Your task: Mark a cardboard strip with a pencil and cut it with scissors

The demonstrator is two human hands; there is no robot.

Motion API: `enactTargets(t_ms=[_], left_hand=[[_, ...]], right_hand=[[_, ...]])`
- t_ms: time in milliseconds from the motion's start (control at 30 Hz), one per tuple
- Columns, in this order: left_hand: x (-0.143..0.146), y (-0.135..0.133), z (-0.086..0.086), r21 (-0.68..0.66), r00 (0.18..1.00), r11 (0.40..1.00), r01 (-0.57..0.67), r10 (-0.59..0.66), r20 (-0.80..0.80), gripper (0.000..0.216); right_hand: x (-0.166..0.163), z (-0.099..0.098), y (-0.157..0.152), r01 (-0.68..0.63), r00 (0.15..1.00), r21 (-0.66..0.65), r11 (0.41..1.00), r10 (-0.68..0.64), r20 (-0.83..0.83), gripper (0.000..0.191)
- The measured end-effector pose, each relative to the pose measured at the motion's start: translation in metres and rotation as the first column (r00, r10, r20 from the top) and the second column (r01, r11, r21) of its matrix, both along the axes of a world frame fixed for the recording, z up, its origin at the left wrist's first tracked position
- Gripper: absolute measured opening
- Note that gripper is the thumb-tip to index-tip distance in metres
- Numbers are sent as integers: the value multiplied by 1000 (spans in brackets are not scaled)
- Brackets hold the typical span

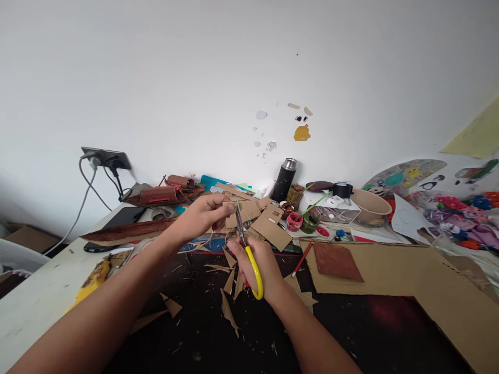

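My right hand (pixel 259 265) is closed around the yellow-handled scissors (pixel 254 272), whose metal blades point up and away from me. The blade tips reach the fingertips of my left hand (pixel 206 215). Those fingers are pinched on what looks like a small piece of cardboard (pixel 233 199), mostly hidden and hard to tell from the scraps behind it. Beyond both hands lies a pile of cut cardboard pieces (pixel 271 226). Narrow cardboard offcuts (pixel 229 311) are scattered on the dark work surface (pixel 195 332) below my hands.
Open paint jars (pixel 294 222) and a black thermos (pixel 284 181) stand behind the pile. To the right, a reddish-brown painted square (pixel 338 261) lies on a large cardboard sheet (pixel 393 267), beside a red pencil (pixel 302 259). Brown painted cardboard constructions (pixel 159 195) sit at the back left.
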State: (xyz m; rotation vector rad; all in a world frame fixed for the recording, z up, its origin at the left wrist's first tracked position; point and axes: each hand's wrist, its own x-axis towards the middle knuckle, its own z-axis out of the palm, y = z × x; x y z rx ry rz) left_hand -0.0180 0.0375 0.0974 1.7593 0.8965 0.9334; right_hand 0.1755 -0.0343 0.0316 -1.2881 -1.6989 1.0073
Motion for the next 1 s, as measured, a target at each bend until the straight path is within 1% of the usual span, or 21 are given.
enactTargets(t_ms=[133, 233, 400, 500, 600, 700, 767, 900, 933, 1000], left_hand=[[1, 0, -3, -22, 1000, 1000, 13, -13, 7, 41], [2, 1, -4, -48, 999, 998, 29, -28, 23, 42], [-3, 2, 3, -87, 998, 994, 58, -54, 44, 43], [-8, 4, 5, -152, 997, 985, 81, -78, 23, 41], [-7, 6, 1, -202, 995, 977, 76, -60, 84, 40], [-1, 6, -6, -195, 992, 979, 51, -26, 126, 42], [2, 5, -8, -183, 995, 982, 44, -27, 94, 42], [6, 1, -6, -142, 996, 986, 88, -88, 3, 45], [6, -1, -5, -129, 996, 988, 89, -91, -10, 46], [8, -4, -3, -105, 998, 993, 57, -59, -15, 48]], right_hand=[[-1, 2, 0, 6, 999, 53, 999, -8, 38, 43], [-1, 5, 0, 15, 993, 85, 996, -25, 115, 43], [-1, 6, 1, -7, 971, 150, 989, -29, 237, 37], [-3, 3, 2, -19, 963, 155, 988, -23, 267, 31], [-5, -1, 3, 7, 968, 125, 992, -38, 248, 30], [-6, -3, 3, 18, 982, 81, 997, -33, 187, 33], [-5, -4, 3, 19, 991, 69, 997, -28, 134, 36], [-1, -4, 3, 9, 998, 39, 999, -11, 54, 39], [-1, -4, 3, 5, 999, 25, 1000, -6, 38, 40], [-1, -4, 2, 0, 1000, -6, 1000, 0, 1, 42]])
